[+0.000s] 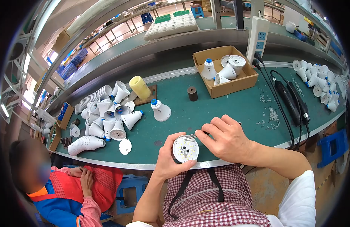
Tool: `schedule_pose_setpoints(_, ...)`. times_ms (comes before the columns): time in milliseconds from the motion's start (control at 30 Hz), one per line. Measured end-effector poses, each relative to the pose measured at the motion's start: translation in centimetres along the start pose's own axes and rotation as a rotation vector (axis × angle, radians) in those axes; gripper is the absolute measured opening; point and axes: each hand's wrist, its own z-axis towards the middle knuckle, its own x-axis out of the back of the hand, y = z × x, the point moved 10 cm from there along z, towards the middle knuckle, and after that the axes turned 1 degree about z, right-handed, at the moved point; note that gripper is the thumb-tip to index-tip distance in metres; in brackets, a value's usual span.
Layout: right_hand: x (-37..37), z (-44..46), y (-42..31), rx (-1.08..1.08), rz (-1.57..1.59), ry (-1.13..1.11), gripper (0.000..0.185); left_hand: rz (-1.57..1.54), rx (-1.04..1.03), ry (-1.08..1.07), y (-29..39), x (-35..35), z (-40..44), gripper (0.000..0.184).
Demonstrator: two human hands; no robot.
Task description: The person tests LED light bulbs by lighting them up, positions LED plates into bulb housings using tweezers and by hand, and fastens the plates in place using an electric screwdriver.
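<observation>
My left hand (168,158) is wrapped round a white bulb housing, its round LED board (185,149) facing up near the table's front edge. In my right hand (227,139) is a pair of metal tweezers (190,136), their tips touching the upper rim of the board. Behind my hands a white bulb housing with a blue cap (160,110) stands on the green table (175,130). A dark metal cylinder (192,94) stands further back. A loose white disc (125,146) lies to the left.
A heap of white housings (103,117) and a yellow roll (140,87) occupy the left. A cardboard box (229,86) holds housings at the back. Black electric drivers (288,102) with cables and more housings (318,81) lie right. A co-worker (69,189) sits at the lower left.
</observation>
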Motion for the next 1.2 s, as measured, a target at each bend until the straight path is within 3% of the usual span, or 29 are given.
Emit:
schedule_pose_setpoints(300, -0.8, -0.3, 0.1, -0.028, 0.011, -0.044, 0.020, -0.077, 0.061, -0.014, -0.9, -0.6, 0.0, 0.073)
schedule_pose_setpoints(367, -1.0, -0.3, 0.2, -0.028, 0.004, -0.062, 0.018, 0.051, 0.002, -0.003, -0.5, -0.5, 0.1, 0.071)
schedule_pose_setpoints(533, -2.4, -0.3, 1.8, -0.036, 0.340, -0.144, 0.006, 0.059, 0.024, -0.058, -1.3, -0.8, -0.1, 0.069)
schedule_pose_setpoints(733, -2.5, -0.8, 2.5, -0.105, 0.396, -0.173, 0.004, -0.006, 0.053, -0.120, -1.9, -1.1, -0.3, 0.073)
schedule_pose_setpoints(1067, -0.2, -0.3, 0.6, -0.010, 0.146, -0.077, 0.013, -0.256, 0.067, -0.100, -1.5, -0.7, -0.3, 0.072)
schedule_pose_setpoints(1133, -0.3, -0.6, 2.8, -0.253, 0.387, 0.011, 0.014, -0.232, 0.043, -0.112, -1.3, -0.7, -0.2, 0.072)
schedule_pose_setpoints(1167, 0.1, -0.5, 2.8, -0.249, 0.385, 0.012, 0.014, -0.208, 0.017, -0.126, -1.1, -0.7, -0.1, 0.072)
schedule_pose_setpoints(1200, -0.9, -0.8, 3.5, -0.362, 0.372, -0.130, 0.018, -0.208, 0.015, -0.125, -1.3, -0.8, -0.1, 0.072)
